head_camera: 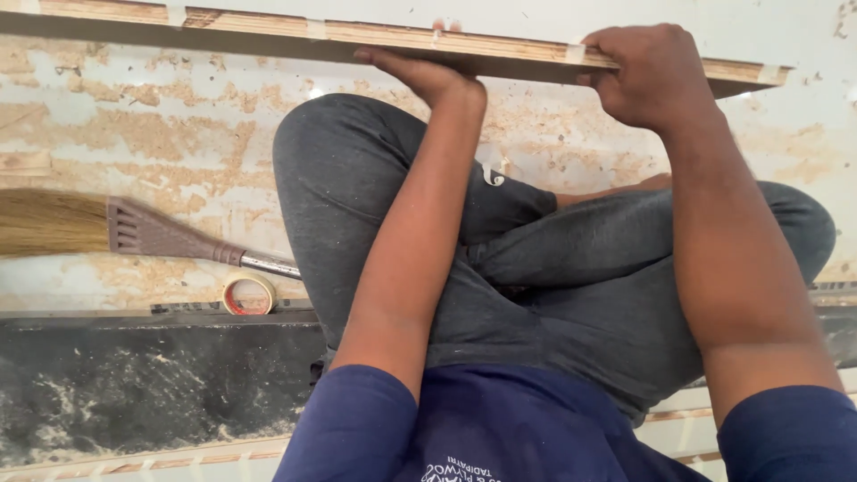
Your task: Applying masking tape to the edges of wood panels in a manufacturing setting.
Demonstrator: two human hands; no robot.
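Two hands are on one workpiece, a long plywood board (295, 31) with a white face, standing on edge across the far side of the view. Nearest the camera are the person's blue sleeves and crossed legs in grey trousers (536, 268); the person sits on the floor (178, 134), which is pale and streaked with sawdust.

The left hand (424, 76) lies flat, fingers (379, 58) straight and extended along the exposed layered edge, pressing rather than gripping. The right hand (647, 76) is curled over the same edge, fingers wrapped to the far face and closed on the board near its right end. Small pale strips (317, 29), probably tape, cross the edge at intervals.

Judgement on the step: the work appears to be pressing something down along the edge. It is done well by keeping the right hand clamped to steady the board while the flat left hand bears evenly along the edge, staying clear of the sharp corner (777, 73).

Room for movement: to the left, well apart from the hands, lie a broom (134, 230) and, just beside its metal handle, a roll of tape (248, 295). A dark dusty slab (134, 384) borders the near left. The board's edge runs free leftward; the right end is close to the right hand.
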